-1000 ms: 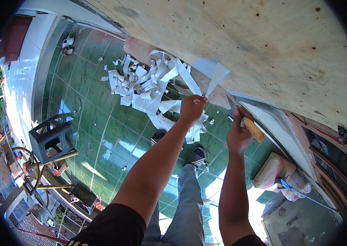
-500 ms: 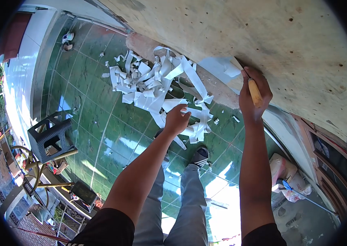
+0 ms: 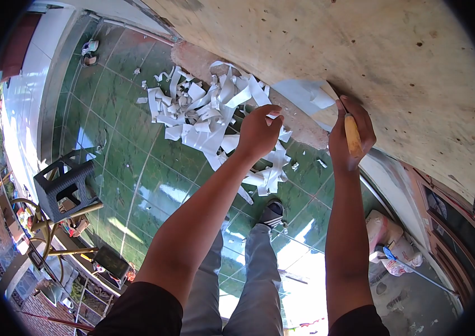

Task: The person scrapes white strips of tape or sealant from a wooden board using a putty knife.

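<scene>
Green floor tiles (image 3: 136, 168) lie far below. Right hand (image 3: 349, 134) is closed around a scraper (image 3: 353, 136), handle running down from the loose paper flap (image 3: 304, 95) just above the grip. Left hand (image 3: 257, 131), loosely curled and empty, is just beside that flap.

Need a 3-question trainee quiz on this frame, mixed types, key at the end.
1. True or false: the right hand grips a wooden-handled scraper against the pale board.
2. What lies heaped on the green tiled floor? A) white peeled strips B) red bricks C) blue ropes
3. Fill in: the left hand reaches toward the ____ white flap on the board.

Key: 1 true; 2 A; 3 peeling.
</scene>
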{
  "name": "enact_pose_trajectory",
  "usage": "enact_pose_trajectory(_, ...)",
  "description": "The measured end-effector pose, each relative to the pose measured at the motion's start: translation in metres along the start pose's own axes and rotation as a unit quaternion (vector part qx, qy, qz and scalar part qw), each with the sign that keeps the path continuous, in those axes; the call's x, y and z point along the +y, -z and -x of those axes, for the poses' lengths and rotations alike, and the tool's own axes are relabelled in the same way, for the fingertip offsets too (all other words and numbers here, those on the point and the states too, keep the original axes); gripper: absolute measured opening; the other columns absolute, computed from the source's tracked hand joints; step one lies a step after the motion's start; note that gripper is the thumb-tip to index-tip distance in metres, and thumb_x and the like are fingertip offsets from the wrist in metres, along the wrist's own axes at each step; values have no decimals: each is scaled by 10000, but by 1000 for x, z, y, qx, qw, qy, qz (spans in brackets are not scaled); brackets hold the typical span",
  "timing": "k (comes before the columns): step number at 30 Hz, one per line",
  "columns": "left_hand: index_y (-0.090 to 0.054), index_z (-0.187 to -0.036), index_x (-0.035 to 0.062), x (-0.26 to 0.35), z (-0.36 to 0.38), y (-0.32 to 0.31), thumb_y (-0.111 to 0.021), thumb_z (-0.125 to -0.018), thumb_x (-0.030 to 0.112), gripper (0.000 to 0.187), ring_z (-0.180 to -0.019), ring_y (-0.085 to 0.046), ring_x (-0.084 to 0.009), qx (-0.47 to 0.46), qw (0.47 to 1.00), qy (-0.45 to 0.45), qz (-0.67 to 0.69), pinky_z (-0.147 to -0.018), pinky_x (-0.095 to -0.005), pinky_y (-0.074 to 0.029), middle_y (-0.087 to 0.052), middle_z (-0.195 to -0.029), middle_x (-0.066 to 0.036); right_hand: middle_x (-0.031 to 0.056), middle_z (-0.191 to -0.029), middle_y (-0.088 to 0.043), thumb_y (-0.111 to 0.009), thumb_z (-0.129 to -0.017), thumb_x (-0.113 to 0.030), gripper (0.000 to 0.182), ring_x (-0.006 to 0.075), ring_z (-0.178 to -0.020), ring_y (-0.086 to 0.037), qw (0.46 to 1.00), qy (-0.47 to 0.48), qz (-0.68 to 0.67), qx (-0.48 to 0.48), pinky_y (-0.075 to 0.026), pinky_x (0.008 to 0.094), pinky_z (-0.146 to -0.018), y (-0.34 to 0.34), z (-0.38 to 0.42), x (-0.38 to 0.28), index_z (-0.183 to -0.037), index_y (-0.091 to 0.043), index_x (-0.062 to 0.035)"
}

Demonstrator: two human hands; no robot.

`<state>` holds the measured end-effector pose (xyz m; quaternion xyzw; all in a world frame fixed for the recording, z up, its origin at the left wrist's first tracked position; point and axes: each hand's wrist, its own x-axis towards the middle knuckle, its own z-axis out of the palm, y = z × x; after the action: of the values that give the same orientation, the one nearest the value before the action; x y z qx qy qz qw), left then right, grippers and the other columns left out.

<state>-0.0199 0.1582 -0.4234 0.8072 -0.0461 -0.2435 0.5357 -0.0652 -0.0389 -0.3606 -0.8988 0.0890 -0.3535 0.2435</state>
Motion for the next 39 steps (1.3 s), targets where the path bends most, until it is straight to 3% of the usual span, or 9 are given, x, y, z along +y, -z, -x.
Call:
enact_pose_trajectory(12, -786, -1091, 9, 65, -46, -46, -717, -956, 270, 301, -851, -737, -207, 63, 993, -82, 58, -787, -326, -546, -789, -949, -149, 154, -1001, -781, -776, -892, 34, 140, 295, -884, -765, 994, -97, 14, 39, -617, 369, -781, 36, 20, -13, -1026, -746, 7)
enact_pose_trajectory(15, -797, -1037, -2, 83, -56, -54, -727, -933, 260, 291, -795, -741, -222, 60, 996, -52, 36, -767, -329, -548, -784, -888, -160, 157, -1001, -780, -777, -892, 32, 144, 303, -880, -763, 993, -115, 10, 34, -618, 372, -788, 48, 45, -12, -1029, -747, 4)
enact_pose_trajectory(18, -810, -936, 16, 92, -57, -57, -712, -889, 246, 255, -815, -760, -347, 99, 994, -41, 27, -777, -396, -574, -773, -847, -185, 154, -1005, -778, -782, -882, 36, 158, 307, -885, -760, 990, -139, 6, 19, -621, 376, -783, 58, 72, -14, -1032, -747, 1)
enact_pose_trajectory(21, -804, -953, -9, 90, -60, -64, -686, -863, 211, 265, -830, -764, -343, 126, 989, -42, 70, -770, -396, -574, -776, -874, -201, 151, -1001, -776, -781, -879, 33, 153, 305, -899, -759, 985, -170, -7, 11, -620, 375, -786, 63, 94, -14, -1024, -750, 0)
enact_pose_trajectory(25, -757, -898, -78, 86, -62, -73, -691, -820, 157, 256, -660, -574, -150, 137, 966, 49, 215, -669, -312, -472, -679, -708, -73, 148, -992, -777, -777, -877, 35, 126, 304, -897, -760, 980, -198, -8, -7, -620, 378, -786, 66, 109, -25, -996, -751, 4)
enact_pose_trajectory(28, -749, -872, -82, 75, -54, -72, -681, -806, 181, 279, -699, -712, -259, 146, 975, 62, 155, -719, -356, -532, -750, -766, -172, 149, -982, -777, -771, -877, 40, 122, 309, -891, -760, 979, -201, -4, -19, -619, 382, -777, 70, 120, -31, -993, -747, 9)
enact_pose_trajectory(34, -767, -902, -64, 32, -31, -68, -705, -833, 198, 278, -706, -713, -250, 134, 980, 107, 100, -721, -343, -539, -760, -789, -170, 155, -984, -776, -760, -881, 49, 125, 318, -888, -759, 973, -226, -22, -39, -615, 390, -773, 72, 138, -38, -1000, -742, 15)
enact_pose_trajectory(37, -775, -1001, -65, 18, -16, -68, -736, -918, 247, 326, -749, -622, -130, 109, 985, 76, 108, -724, -295, -490, -729, -810, -83, 160, -989, -775, -756, -883, 51, 122, 320, -889, -759, 974, -220, -23, -44, -614, 390, -770, 71, 140, -39, -999, -740, 18)
enact_pose_trajectory(39, -777, -1046, -45, 25, -22, -66, -758, -917, 320, 388, -795, -685, -203, 107, 984, 48, 138, -778, -322, -531, -765, -922, -155, 163, -991, -774, -754, -885, 50, 119, 321, -889, -759, 971, -233, -29, -45, -613, 389, -768, 71, 141, -39, -1000, -739, 21)
